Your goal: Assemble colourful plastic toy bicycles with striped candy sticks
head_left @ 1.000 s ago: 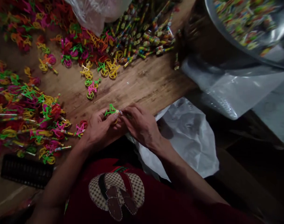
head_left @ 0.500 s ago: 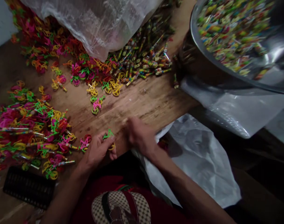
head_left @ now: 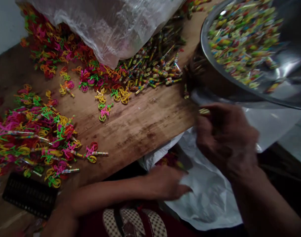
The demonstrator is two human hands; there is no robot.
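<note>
My left hand (head_left: 165, 184) is over the mouth of a white sack (head_left: 204, 197), its thumb and fingers apart, a little blurred. Below it, inside the sack, red and yellow plastic pieces (head_left: 168, 159) show in part. My right hand (head_left: 226, 141) is raised just in front of a large metal bowl (head_left: 207, 56). Its thumb and forefinger are closed on a small printed tube (head_left: 204, 112), of which only the pale yellow-green end shows. Many similar colourful tubes (head_left: 241, 42) fill the bowl.
Toy bicycles with tubes attached (head_left: 41, 138) lie heaped on the left of the wooden table (head_left: 140, 125). Loose plastic bicycles (head_left: 53, 49) and tubes (head_left: 155, 70) pile up behind, partly under a clear plastic bag (head_left: 110, 29). A black basket (head_left: 29, 196) sits front left.
My left hand has moved right from the table to the sack, and the green and yellow toy bicycle has left its fingers. My right hand has moved right towards the bowl.
</note>
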